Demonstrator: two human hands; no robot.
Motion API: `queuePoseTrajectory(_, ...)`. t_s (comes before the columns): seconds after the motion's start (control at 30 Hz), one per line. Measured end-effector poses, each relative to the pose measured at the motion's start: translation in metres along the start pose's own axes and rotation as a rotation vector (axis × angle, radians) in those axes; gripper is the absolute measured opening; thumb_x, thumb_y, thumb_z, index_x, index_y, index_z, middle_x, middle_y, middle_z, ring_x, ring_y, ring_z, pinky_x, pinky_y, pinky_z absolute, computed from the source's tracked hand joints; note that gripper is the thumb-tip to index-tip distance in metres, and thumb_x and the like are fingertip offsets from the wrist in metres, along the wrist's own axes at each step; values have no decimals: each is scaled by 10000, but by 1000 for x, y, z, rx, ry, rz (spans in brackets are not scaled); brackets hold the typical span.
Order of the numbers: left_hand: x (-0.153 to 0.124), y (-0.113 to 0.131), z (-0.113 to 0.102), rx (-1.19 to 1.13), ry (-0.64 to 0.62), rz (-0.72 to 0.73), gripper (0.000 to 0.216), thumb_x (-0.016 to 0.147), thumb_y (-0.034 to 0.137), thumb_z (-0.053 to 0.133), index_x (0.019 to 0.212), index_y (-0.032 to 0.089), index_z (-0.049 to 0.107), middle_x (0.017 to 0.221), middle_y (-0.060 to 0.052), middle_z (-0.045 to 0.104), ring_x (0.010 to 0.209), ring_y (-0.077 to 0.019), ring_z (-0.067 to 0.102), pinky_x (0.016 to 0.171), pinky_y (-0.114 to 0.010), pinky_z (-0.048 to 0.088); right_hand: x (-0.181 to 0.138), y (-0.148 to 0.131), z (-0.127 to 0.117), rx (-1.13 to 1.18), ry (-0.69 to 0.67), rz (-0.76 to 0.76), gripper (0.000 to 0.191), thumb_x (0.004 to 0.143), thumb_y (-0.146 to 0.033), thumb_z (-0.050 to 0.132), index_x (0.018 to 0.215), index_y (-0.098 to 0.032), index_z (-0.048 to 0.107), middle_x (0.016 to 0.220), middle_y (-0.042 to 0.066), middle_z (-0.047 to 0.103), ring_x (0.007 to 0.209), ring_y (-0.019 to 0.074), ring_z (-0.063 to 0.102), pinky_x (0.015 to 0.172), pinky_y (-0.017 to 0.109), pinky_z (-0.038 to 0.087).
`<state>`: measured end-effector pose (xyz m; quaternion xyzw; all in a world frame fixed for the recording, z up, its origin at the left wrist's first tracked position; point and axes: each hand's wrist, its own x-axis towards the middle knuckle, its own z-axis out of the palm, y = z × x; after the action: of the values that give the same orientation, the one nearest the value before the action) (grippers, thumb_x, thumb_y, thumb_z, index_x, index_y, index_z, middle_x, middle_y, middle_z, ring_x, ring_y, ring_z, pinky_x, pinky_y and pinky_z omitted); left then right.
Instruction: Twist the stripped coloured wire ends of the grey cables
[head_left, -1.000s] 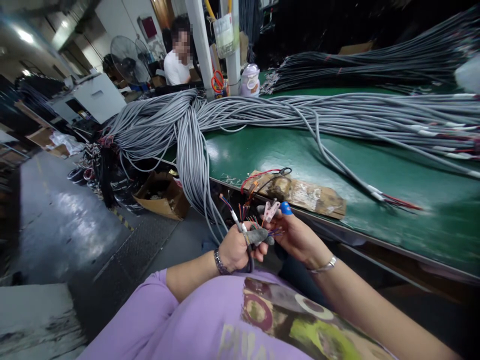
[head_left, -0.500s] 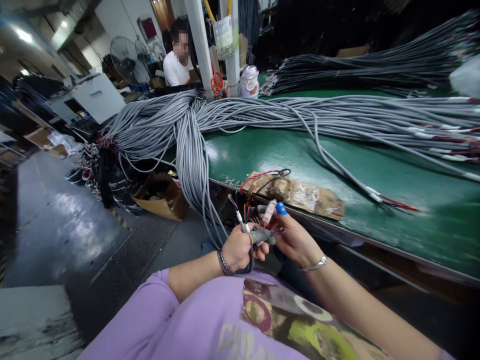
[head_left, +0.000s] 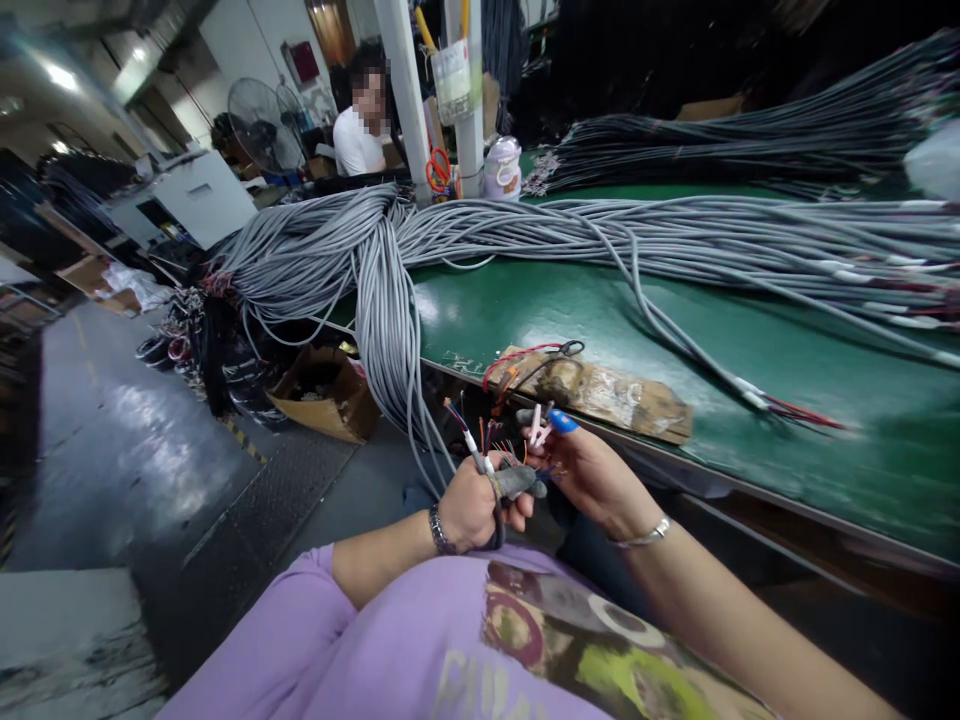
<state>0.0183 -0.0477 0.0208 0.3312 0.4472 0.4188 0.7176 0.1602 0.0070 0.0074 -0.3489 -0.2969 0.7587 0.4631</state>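
Observation:
My left hand (head_left: 471, 505) is closed around the end of a grey cable (head_left: 489, 478), its thumb in a grey finger cot, with thin coloured wires (head_left: 480, 432) fanning up from the stripped end. My right hand (head_left: 589, 470) is right beside it, fingers pinched on a small pale clip-like tool (head_left: 537, 425); one fingertip wears a blue cot. Both hands are held in front of my chest, just below the near edge of the green table (head_left: 570, 310).
A large bundle of grey cables (head_left: 525, 225) lies across the table and hangs over its left end. A taped cardboard pad (head_left: 607, 390) with red and black leads sits at the near edge. A cardboard box (head_left: 319, 390) stands on the floor. A seated person (head_left: 360, 130) and a fan (head_left: 255, 120) are behind.
My hands stay together at the cable end; the right hand's pinch on the small tool has shifted slightly. The view has tilted a little.

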Motion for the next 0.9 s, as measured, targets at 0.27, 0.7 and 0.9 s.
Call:
queuePoseTrajectory(0.27, 12, 6, -2, -35, -43, -72, 447, 546, 493, 783, 723, 140, 574, 493, 17, 558, 350, -63, 425, 341, -192, 304, 10, 8, -1, 36, 20, 33, 435, 734, -646, 641, 755, -212, 660, 722, 58, 690, 601, 182, 609, 606, 327, 521)
queuePoseTrajectory(0.7, 12, 4, -3, -49, -25, -82, 418, 531, 453, 801, 673, 139, 565, 461, 14, 557, 324, -73, 436, 309, -184, 315, 7, 8, 5, 104, 2, 38, 510, 725, -730, 568, 701, -225, 632, 683, 33, 669, 541, 154, 565, 540, 294, 489)
queuePoseTrajectory(0.9, -2, -2, 2, -5, 70, 34, 447, 579, 520, 770, 666, 131, 569, 475, 3, 575, 317, -84, 474, 316, -186, 312, -1, -1, 4, 173, -13, 104, 340, 737, -552, 698, 760, -214, 672, 712, 15, 671, 541, 125, 528, 511, 253, 459)
